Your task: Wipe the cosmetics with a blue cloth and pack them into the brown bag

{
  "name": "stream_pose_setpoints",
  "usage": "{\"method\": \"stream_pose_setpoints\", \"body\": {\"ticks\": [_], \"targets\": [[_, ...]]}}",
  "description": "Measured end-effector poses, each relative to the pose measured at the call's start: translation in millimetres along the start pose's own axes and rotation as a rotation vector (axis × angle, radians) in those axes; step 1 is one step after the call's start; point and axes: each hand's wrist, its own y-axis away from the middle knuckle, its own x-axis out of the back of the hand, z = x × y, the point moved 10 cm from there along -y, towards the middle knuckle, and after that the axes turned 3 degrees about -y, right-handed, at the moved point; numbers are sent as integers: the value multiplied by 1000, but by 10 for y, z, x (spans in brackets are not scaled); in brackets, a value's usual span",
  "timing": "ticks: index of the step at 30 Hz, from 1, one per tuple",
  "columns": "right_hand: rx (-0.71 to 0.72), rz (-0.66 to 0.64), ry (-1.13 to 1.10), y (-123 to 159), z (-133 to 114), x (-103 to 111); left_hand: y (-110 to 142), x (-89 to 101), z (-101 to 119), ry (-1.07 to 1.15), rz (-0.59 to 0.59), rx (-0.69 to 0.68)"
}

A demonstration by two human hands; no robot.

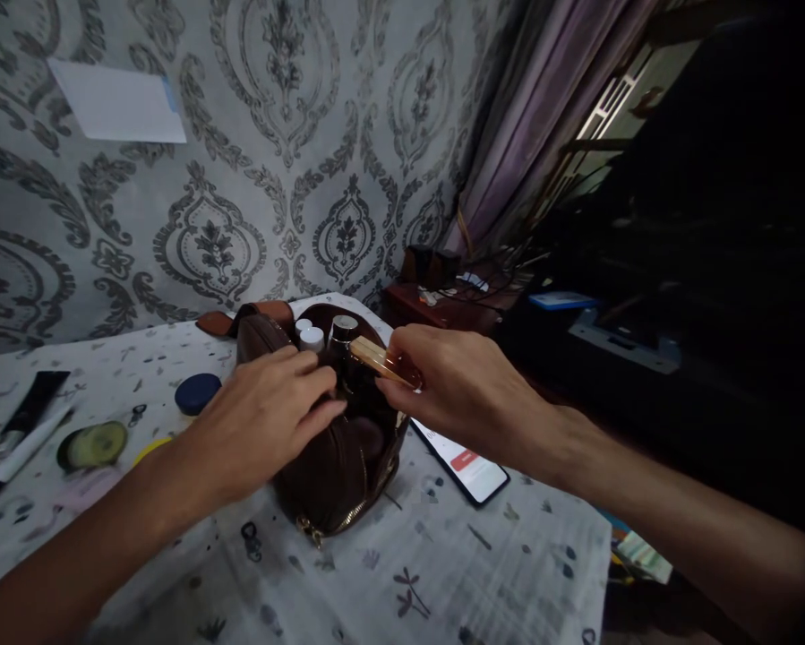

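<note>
A dark brown bag (308,479) with a gold zipper stands open on the cloth-covered table. My left hand (268,417) is closed over its near left edge, fingertips curled into the opening. Pinched in my right hand (459,372) is a small bottle with a long gold cap (373,356), held tilted over the bag's mouth. Its body is mostly hidden by my fingers. Inside the bag, white-capped containers (312,339) and a dark bottle with a silvery top (344,328) stick up. The bag's lower inside is too dark to make out.
A lit phone (473,466) lies right of the bag. On the left are a round blue lid (197,392), a green-topped round container (93,445), a black tube (32,408) and a white tube (26,452). The patterned wall (281,179) rises behind.
</note>
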Motion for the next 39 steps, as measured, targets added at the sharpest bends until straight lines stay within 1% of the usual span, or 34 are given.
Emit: {"method": "stream_pose_setpoints", "body": {"ticks": [2, 4, 6, 7, 9, 12, 15, 18, 24, 29, 33, 39], "targets": [[6, -21, 22, 8, 11, -10, 5, -64, 138, 16, -29, -117], [20, -25, 34, 16, -4, -10, 18, -170, 300, 53, -99, -233], [39, -26, 36, 20, -35, -12, 29, -287, 437, 72, -175, -310], [51, -28, 30, 20, -54, -16, 25, -340, 482, 68, -205, -328], [67, -32, 11, 17, -77, -24, -8, -439, 515, 34, -264, -320], [61, -54, -8, 7, -69, -51, -74, -574, 541, -1, -392, -321], [31, -79, -11, -6, -38, -69, -136, -655, 568, -21, -508, -350], [8, -96, -9, -23, -25, -69, -173, -705, 593, -46, -581, -363], [8, -130, -3, -50, -30, -76, -184, -732, 608, -98, -595, -322], [0, -148, -12, -48, -33, -74, -197, -788, 603, -25, -559, -348], [-10, -157, -9, -41, -37, -85, -195, -830, 570, -16, -541, -345], [-28, -131, 21, -50, 6, -69, -164, -762, 582, 8, -470, -342]]}}
